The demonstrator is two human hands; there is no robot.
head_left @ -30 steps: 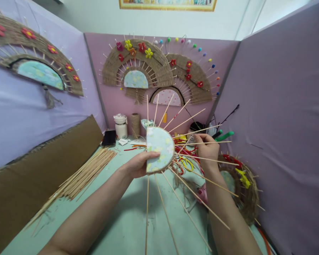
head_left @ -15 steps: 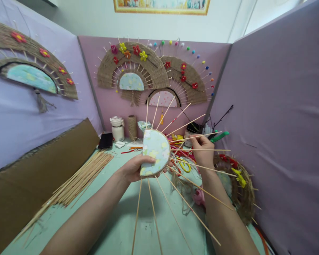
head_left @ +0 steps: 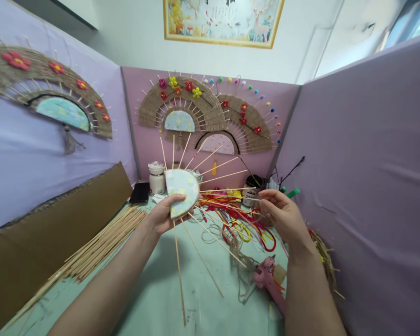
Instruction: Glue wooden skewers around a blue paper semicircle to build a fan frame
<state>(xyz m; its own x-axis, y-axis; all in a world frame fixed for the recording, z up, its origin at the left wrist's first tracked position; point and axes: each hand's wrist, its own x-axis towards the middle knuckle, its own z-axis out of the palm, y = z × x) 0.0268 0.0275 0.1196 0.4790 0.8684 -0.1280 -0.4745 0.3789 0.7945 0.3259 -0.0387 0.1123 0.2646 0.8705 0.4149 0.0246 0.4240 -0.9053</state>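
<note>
My left hand (head_left: 168, 213) grips a half-round, pale blue-green patterned piece (head_left: 182, 189), thumb on its front and fingers behind. Thin wooden sticks (head_left: 223, 163) fan out from its curved edge, up, right and down. My right hand (head_left: 280, 212) is at the right, with thumb and forefinger pinched at the outer end of a stick (head_left: 227, 191) that points right. Whether other fingers touch further sticks is hard to tell.
Loose sticks (head_left: 105, 242) lie at the left beside a cardboard strip (head_left: 66, 233). Red and yellow craft stems (head_left: 245, 214), twine (head_left: 243, 261) and a pink glue gun (head_left: 266, 275) are at the right. A white jar (head_left: 157, 178) and phone (head_left: 139, 192) stand or lie behind.
The piece and my left hand have shifted left in view, and the sticks have turned. My right hand has moved slightly right and down. The view has tilted up; the glue gun is more visible.
</note>
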